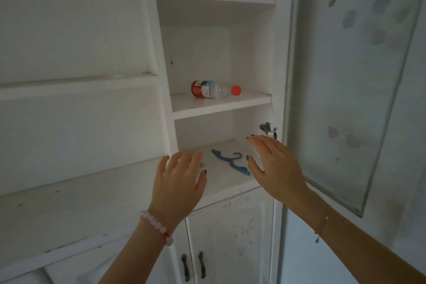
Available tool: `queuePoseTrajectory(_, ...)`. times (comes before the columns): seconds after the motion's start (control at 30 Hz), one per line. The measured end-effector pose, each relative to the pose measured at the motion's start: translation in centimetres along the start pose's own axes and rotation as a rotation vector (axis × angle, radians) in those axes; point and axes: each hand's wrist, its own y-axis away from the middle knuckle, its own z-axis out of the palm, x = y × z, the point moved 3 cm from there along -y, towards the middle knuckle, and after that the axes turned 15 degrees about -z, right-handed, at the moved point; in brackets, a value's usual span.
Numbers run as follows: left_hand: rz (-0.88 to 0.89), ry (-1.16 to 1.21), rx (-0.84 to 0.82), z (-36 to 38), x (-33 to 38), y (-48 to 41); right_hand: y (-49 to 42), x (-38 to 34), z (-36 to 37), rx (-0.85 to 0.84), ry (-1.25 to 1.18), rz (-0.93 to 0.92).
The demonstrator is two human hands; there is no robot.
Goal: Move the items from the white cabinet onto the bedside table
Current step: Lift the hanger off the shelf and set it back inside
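The white cabinet [221, 105] stands open in front of me. A clear plastic bottle [214, 90] with a red label and red cap lies on its side on the middle shelf. On the shelf below lies a small teal hanger [230, 160]. My left hand [178, 181] is raised at that lower shelf's left front, fingers spread, holding nothing; a small object behind its fingers is mostly hidden. My right hand [273, 163] is raised just right of the hanger, fingers straight, apart from it.
The cabinet's glass door [350, 90] stands swung open on the right, its metal hinge [267, 128] just above my right hand. Two closed lower doors with dark handles [193, 265] sit below. White panelled fronts fill the left.
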Motion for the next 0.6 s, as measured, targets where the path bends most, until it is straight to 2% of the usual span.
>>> queuePoseTrajectory(0.6, -0.087, -0.025, -0.098, 5.8, 3.0, 0.5, 3.2, 5.4, 5.9, -0.062, -0.131, 0.000)
